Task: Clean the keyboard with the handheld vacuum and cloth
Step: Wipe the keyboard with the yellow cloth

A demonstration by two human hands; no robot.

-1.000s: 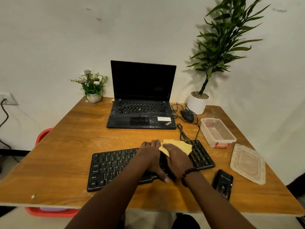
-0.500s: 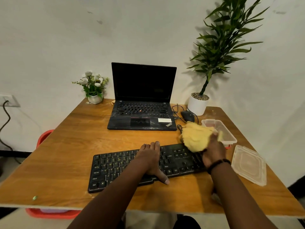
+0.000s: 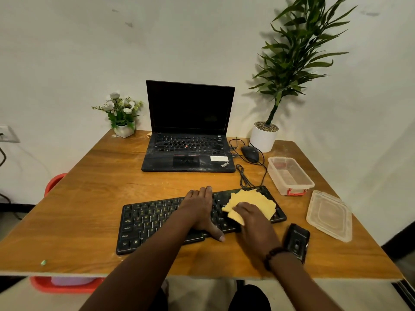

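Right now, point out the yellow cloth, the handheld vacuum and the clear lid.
yellow cloth point(image 3: 253, 202): head view, middle of its bare upper part.
handheld vacuum point(image 3: 296, 240): head view, top of its black body.
clear lid point(image 3: 329, 215): head view, centre of its panel.

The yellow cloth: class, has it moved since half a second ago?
Yes. The yellow cloth came down from beside the clear container onto the keyboard, right end.

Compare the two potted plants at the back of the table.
The flower pot holds short white blossoms at the back left; the leafy plant rises tall, all green, at the back right. The first pot is squarish, the second round and gravel-topped. Both pots are white.
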